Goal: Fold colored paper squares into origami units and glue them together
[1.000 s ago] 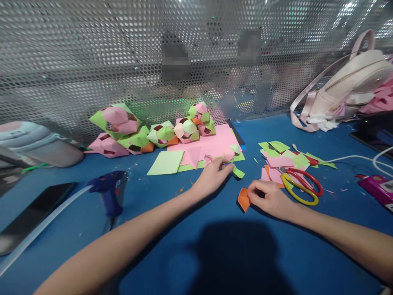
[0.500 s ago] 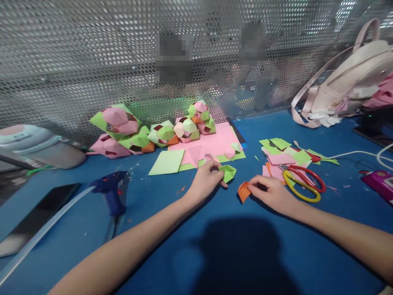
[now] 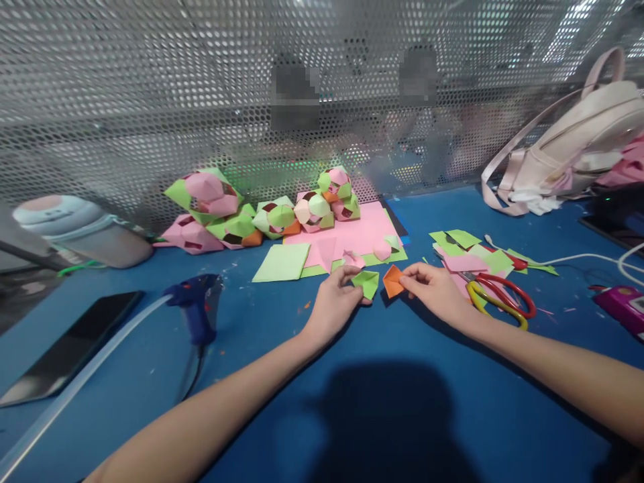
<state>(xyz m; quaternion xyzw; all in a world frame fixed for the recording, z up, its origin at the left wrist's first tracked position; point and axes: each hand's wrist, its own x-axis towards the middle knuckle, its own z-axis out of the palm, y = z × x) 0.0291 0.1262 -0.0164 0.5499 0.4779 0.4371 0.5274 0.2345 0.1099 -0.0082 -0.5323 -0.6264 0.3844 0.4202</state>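
Note:
Between the thumb and fingers of my left hand [image 3: 338, 299] is a folded green paper piece [image 3: 367, 284]. My right hand [image 3: 431, 288] pinches a folded orange paper piece [image 3: 392, 281] by its right side. The two pieces face each other with a narrow gap between them. Behind my left hand lie a pink sheet [image 3: 365, 225], a pad of light green paper [image 3: 282, 262] and small folded pink pieces [image 3: 382, 250]. Scissors [image 3: 503, 298] with red and yellow handles rest beyond my right wrist on coloured paper scraps [image 3: 470, 251].
Folded paper balls [image 3: 274, 218] stand stacked against the perforated metal screen [image 3: 151, 100]. A blue glue gun [image 3: 196, 312], a phone [image 3: 75, 342] and a tumbler [image 3: 90, 231] are at left. At right are a backpack [image 3: 578, 134], a white cable [image 3: 578, 259] and a purple device [image 3: 621, 308].
My right hand has brought the orange piece up and left, closer to the green one. The green piece is turned and shows more of its folded face. The view has shifted slightly.

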